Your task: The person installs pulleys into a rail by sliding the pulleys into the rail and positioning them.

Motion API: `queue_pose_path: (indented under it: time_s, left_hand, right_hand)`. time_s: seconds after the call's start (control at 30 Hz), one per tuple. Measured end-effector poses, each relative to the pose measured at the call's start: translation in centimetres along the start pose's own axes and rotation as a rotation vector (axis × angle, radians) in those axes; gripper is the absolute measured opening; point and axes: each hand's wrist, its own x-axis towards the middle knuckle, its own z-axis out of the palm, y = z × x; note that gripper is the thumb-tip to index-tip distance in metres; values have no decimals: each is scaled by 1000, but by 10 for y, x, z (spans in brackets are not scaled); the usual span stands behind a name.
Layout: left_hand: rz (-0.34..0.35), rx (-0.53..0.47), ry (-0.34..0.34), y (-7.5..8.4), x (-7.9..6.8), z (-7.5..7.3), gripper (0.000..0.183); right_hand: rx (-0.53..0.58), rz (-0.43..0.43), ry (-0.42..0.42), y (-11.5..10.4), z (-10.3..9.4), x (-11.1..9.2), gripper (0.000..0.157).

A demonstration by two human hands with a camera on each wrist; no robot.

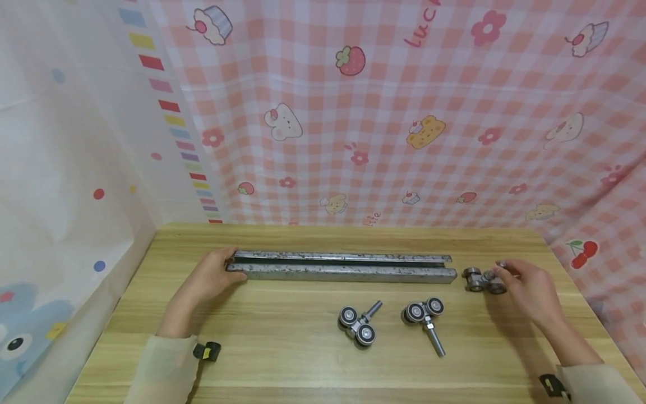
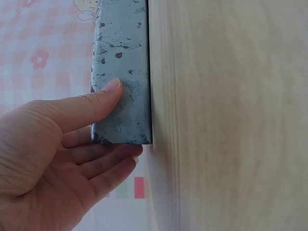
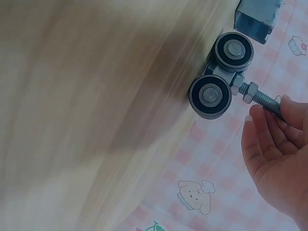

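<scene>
A long grey metal channel rail (image 1: 348, 273) with a slot along its top lies across the table, its surface scuffed and spotted. My left hand (image 1: 214, 272) grips its left end, the thumb (image 2: 107, 98) on the near side wall and the other fingers behind the end. Just off the rail's right end is a roller trolley (image 3: 222, 77) with black-ringed wheels and a threaded bolt pointing up. My right hand (image 1: 530, 286) pinches that bolt (image 3: 264, 101) between thumb and fingers. The wheels sit close to the table, near the rail's open end (image 3: 255, 24).
Two more roller trolleys lie in front of the rail: one (image 1: 357, 325) near the middle with its bolt pointing away, another (image 1: 424, 311) to its right with its bolt toward me. Behind the wooden table (image 1: 282, 359) hangs a pink checked curtain (image 1: 323, 157); a pale cloth hangs at left.
</scene>
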Motion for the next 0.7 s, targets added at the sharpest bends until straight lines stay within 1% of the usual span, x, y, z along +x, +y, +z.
queue_pose_path:
  time_s: [0.23,0.5,0.7]
  left_hand:
    - [8,17,7,0,1,0,73]
    - [7,3,0,1,0,0,74]
    - [-3,3,-5,1,0,-1,75]
  right_hand:
    - [11,3,-16,1,3,9,19]
    - [27,15,-28,-2,8,18,21]
    - [42,0,-28,-6,12,21,19]
